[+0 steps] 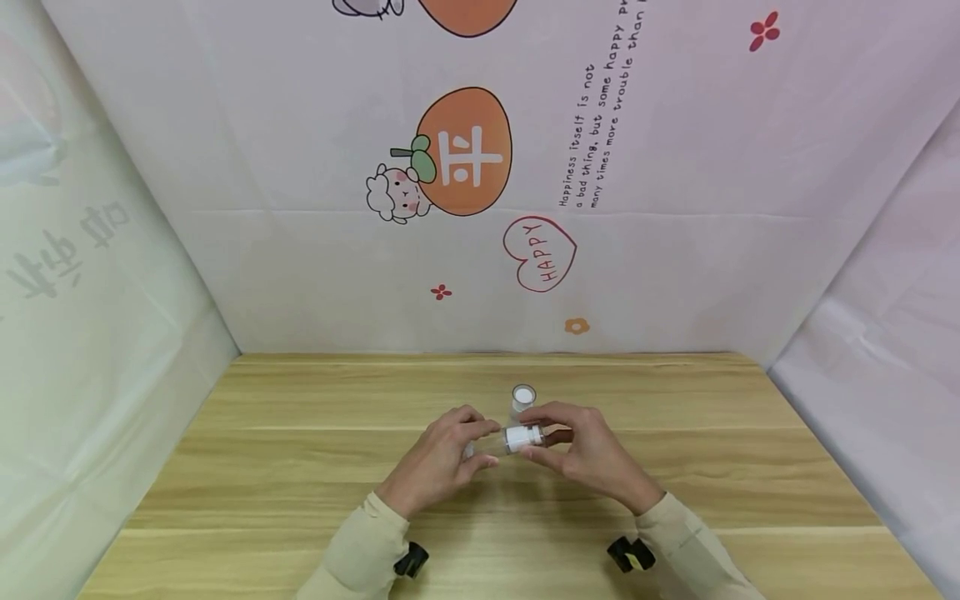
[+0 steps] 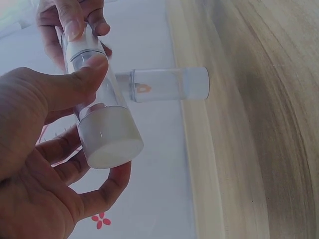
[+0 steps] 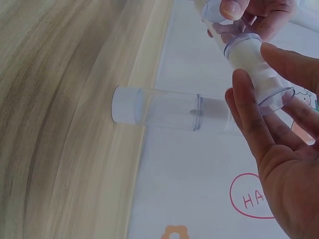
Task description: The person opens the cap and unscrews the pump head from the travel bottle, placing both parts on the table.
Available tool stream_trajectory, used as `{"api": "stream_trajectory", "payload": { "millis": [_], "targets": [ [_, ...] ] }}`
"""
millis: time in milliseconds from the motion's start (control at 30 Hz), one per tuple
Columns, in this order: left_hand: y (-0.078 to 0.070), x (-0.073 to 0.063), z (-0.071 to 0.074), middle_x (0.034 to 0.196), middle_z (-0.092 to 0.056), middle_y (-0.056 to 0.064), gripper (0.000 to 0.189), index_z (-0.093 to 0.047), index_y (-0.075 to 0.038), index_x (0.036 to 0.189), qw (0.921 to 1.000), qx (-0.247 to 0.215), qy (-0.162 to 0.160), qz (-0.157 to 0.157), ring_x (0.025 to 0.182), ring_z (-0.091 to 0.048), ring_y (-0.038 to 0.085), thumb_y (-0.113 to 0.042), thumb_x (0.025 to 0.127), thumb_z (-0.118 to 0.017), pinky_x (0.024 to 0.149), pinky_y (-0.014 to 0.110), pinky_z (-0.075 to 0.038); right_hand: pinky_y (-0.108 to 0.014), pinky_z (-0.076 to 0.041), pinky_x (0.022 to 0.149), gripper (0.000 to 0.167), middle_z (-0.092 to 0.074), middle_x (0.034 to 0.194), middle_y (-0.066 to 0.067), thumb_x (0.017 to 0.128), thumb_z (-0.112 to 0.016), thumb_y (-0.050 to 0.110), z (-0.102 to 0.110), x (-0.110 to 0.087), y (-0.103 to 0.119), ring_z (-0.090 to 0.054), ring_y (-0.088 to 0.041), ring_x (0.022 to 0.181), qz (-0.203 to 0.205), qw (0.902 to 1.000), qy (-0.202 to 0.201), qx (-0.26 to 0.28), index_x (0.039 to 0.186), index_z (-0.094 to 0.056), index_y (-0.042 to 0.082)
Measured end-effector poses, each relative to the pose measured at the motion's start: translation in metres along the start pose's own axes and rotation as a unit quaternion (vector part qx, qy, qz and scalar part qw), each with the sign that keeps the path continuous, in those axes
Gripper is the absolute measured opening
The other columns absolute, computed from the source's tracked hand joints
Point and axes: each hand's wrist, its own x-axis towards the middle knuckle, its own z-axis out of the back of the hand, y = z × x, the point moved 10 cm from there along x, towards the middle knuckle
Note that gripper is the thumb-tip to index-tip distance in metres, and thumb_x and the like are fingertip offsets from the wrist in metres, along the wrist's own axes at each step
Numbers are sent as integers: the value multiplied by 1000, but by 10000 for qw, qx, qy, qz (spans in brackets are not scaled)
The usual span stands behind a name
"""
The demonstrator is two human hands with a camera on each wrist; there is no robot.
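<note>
A clear bottle with a white base (image 2: 110,139) and a white upper section under a clear cap (image 3: 273,98) lies sideways between my hands, above the table. My left hand (image 1: 444,454) grips its clear body near the base, thumb on one side and fingers curled round the other. At the capped end, my right hand (image 1: 596,454) pinches the bottle between thumb and fingers. Just behind the right fingers, a second clear bottle (image 3: 167,108) of the same look stands upright on the table, its white base down; the right hand partly covers it in the head view.
The wood-grain table (image 1: 300,467) runs back to a white printed cloth (image 1: 660,275) that hangs as a wall. More white cloth (image 1: 885,333) closes off the right side, and another sheet (image 1: 112,350) the left. Dark wrist devices (image 1: 632,554) sit by both sleeves.
</note>
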Motion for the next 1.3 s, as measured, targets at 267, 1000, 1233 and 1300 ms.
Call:
{"api": "stream_trajectory", "payload": {
  "millis": [267, 1000, 1233, 1300],
  "targets": [
    [0, 0, 1, 105, -65, 9, 35, -72, -6, 120, 9999, -55, -121, 29, 82, -58, 21, -20, 89, -80, 69, 26, -48, -31, -60, 75, 30, -72, 112, -11, 84, -82, 3, 2, -1, 3, -71, -27, 92, 185, 9995, -209, 135, 113, -73, 3],
    [-6, 3, 9, 101, -64, 6, 36, -73, -7, 119, 9992, 259, -315, 7, 79, -53, 14, -20, 87, -82, 65, 24, -46, -30, -60, 69, 30, -75, 107, -11, 81, -84, 0, 9, 0, 10, -74, -25, 88, 342, 9979, -548, -107, 109, -75, 1],
    [-10, 2, 6, 102, -61, 3, 37, -74, -7, 121, 9991, 362, -161, -146, 83, -53, 13, -20, 86, -82, 70, 25, -48, -29, -60, 67, 27, -75, 104, -10, 84, -82, 2, 5, 1, 12, -73, -25, 84, 306, 9991, -144, -263, 110, -75, -1],
    [-10, 1, 5, 102, -61, 3, 37, -73, -7, 121, 9991, 329, -176, -194, 83, -54, 13, -19, 86, -82, 70, 25, -48, -28, -60, 68, 26, -75, 103, -9, 85, -82, 3, 5, 1, 11, -73, -24, 85, 245, 9993, -93, -271, 110, -75, 1]
  ]
}}
